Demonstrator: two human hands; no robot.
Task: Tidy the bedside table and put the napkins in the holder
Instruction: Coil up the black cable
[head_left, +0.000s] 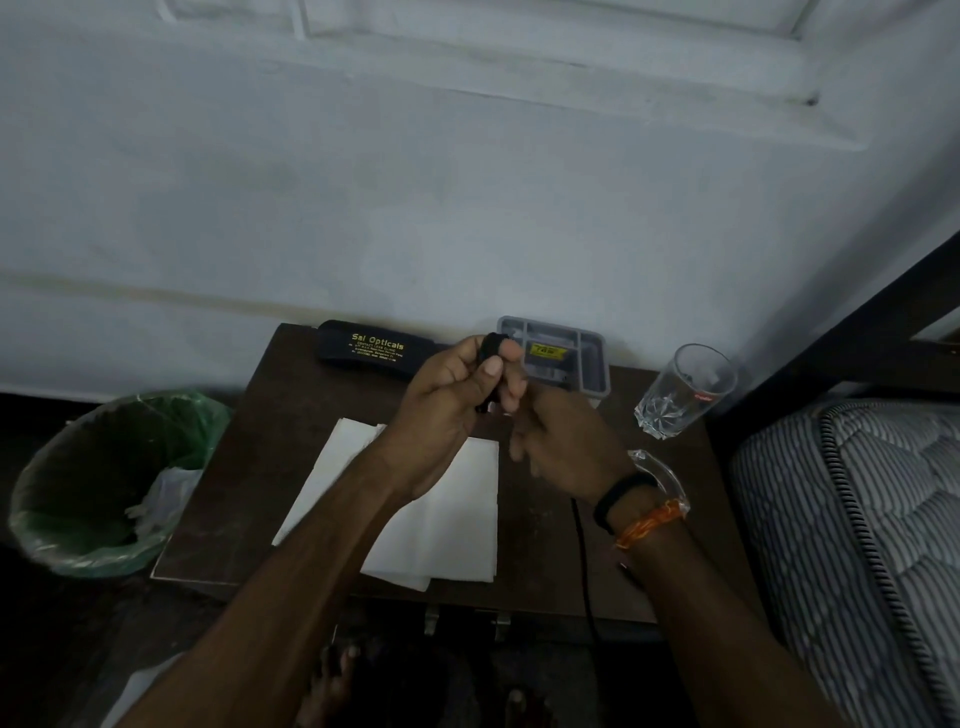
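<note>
Several white napkins (441, 519) lie flat in a loose stack on the dark brown bedside table (249, 467). Above them my left hand (452, 400) grips a small black object (491, 348), its fingers curled round it. My right hand (566, 441) is just to the right, fingers loosely bent, touching the lower end of the same object; a black cable (582, 561) runs down from under the wrist. A grey compartmented tray (592, 364) stands at the table's back edge, behind my hands.
A black spectacle case (363, 351) lies at the back left of the table. A clear glass (685, 389) stands at the back right. A bin with a green liner (104, 478) sits left of the table. A striped mattress (857, 519) borders the right.
</note>
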